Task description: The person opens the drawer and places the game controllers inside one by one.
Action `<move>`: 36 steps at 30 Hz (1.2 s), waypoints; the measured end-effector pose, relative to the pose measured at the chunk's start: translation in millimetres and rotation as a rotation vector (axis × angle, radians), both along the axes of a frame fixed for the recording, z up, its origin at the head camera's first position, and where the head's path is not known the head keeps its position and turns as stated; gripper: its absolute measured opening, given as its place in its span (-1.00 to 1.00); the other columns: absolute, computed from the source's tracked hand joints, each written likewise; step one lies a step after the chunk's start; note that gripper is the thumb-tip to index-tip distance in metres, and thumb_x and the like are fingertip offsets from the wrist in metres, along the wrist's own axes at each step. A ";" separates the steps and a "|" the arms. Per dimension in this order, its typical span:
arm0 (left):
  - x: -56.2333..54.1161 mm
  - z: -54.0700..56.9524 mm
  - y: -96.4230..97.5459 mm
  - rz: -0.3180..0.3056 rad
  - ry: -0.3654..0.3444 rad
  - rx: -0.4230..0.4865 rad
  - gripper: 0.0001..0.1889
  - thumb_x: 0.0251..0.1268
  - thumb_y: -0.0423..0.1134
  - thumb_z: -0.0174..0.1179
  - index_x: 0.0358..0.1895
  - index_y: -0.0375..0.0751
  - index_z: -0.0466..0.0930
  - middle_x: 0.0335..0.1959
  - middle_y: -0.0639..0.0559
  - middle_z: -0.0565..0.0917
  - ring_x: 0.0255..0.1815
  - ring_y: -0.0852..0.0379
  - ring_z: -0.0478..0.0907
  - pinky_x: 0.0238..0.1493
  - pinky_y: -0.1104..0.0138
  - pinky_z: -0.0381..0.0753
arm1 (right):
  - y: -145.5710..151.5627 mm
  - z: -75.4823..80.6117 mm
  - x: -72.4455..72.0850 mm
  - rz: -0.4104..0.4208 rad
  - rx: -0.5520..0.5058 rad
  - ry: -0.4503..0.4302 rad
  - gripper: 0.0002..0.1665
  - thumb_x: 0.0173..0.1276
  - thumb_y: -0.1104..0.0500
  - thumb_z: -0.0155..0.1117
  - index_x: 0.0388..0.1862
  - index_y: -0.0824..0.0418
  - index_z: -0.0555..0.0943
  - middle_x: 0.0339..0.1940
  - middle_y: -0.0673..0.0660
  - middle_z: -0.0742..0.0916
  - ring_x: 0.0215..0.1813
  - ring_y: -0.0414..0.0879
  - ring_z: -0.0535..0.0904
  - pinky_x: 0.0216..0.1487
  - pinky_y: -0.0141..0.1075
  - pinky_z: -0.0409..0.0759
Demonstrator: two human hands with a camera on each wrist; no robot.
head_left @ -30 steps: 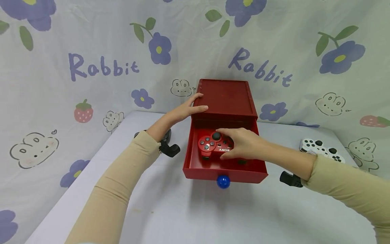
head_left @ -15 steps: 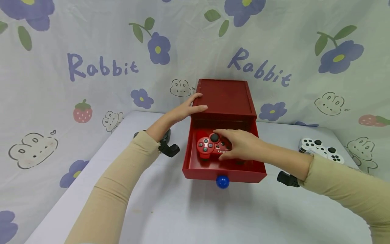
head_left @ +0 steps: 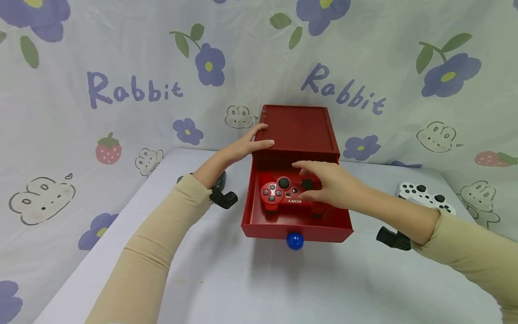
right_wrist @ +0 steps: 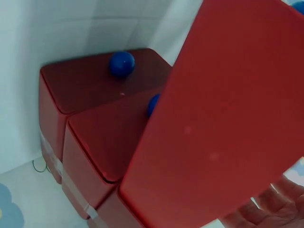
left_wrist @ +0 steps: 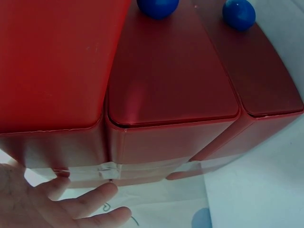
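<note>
A red drawer cabinet [head_left: 299, 130] stands at the back of the table with its top drawer [head_left: 297, 232] pulled out. Inside that drawer lies a red game controller [head_left: 293, 194] marked SONY. My right hand [head_left: 337, 184] hovers over the controller's right side, thumb and fingers spread apart, and hides part of it. My left hand [head_left: 247, 146] rests with extended fingers on the left edge of the cabinet's top. Two lower drawers with blue knobs [left_wrist: 239, 14] are closed in the left wrist view.
A white game controller [head_left: 425, 198] lies on the right of the table. Behind my left wrist a dark object [head_left: 220, 182] is partly hidden. The pulled-out drawer's blue knob [head_left: 295, 241] juts toward me. A patterned curtain [head_left: 133, 45] hangs behind.
My right hand has let go of the red controller and lifted slightly up and to the right, uncovering more of it. My left hand stays on the cabinet.
</note>
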State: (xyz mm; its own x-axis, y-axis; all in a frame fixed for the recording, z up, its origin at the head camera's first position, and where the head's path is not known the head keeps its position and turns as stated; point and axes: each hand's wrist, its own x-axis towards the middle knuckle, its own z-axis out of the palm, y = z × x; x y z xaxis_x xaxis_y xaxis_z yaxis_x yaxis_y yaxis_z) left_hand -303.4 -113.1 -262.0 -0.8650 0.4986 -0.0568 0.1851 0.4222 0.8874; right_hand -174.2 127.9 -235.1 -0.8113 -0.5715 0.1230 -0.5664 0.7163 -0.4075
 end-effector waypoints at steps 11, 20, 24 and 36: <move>0.9 1.9 -0.5 -0.002 0.002 0.003 -0.27 0.24 0.01 0.00 0.42 0.03 -0.14 0.37 -0.05 0.05 0.36 0.07 0.02 0.35 0.07 0.04 | 12.7 11.7 14.3 -0.045 -0.025 -0.080 -0.26 0.10 0.16 0.38 0.27 0.21 0.35 0.00 0.17 0.63 0.08 0.08 0.50 -0.06 -0.08 0.56; 1.3 2.2 -0.8 -0.001 -0.001 0.004 -0.27 0.24 0.01 0.00 0.41 0.04 -0.14 0.36 -0.05 0.07 0.36 0.07 0.03 0.35 0.06 0.05 | 18.9 18.6 30.7 -0.027 -0.053 -0.071 -0.30 0.11 0.11 0.38 0.24 0.16 0.39 -0.04 0.12 0.65 0.03 0.05 0.53 -0.11 -0.08 0.58; 2.1 2.4 -0.8 0.000 0.006 0.003 -0.27 0.24 0.01 0.00 0.41 0.04 -0.13 0.37 -0.05 0.06 0.36 0.07 0.02 0.35 0.06 0.04 | 19.3 19.1 37.9 0.006 -0.081 -0.056 -0.35 0.08 0.10 0.40 0.19 0.14 0.44 -0.09 0.07 0.66 -0.06 0.00 0.55 -0.18 -0.16 0.60; 0.9 1.1 -1.4 -0.001 0.008 -0.007 -0.29 0.25 0.03 -0.01 0.41 0.07 -0.13 0.38 -0.04 0.03 0.38 0.07 -0.01 0.35 0.04 0.01 | 14.9 12.8 60.7 0.117 -0.109 -0.114 -0.48 0.11 0.04 0.37 0.08 0.10 0.52 -0.21 -0.04 0.68 -0.20 -0.17 0.55 -0.35 -0.43 0.56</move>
